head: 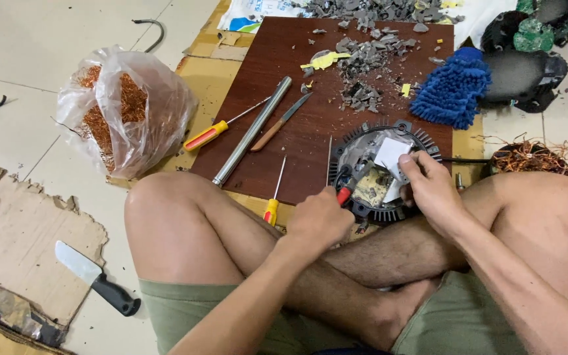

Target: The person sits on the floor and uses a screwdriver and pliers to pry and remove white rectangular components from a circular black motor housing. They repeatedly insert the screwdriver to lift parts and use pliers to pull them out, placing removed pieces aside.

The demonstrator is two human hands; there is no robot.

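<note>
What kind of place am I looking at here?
Probably an informal floor workshop for stripping scrap electrical parts. A person sits cross-legged on tile at a wooden board, with a bag of copper wire, loose screwdrivers, and a round finned housing being opened.

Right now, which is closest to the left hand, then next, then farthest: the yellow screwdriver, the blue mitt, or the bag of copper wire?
1. Yellow screwdriver, just left of the left hand.
2. Blue mitt, up on the right.
3. Bag of copper wire, far left on the floor.
</note>
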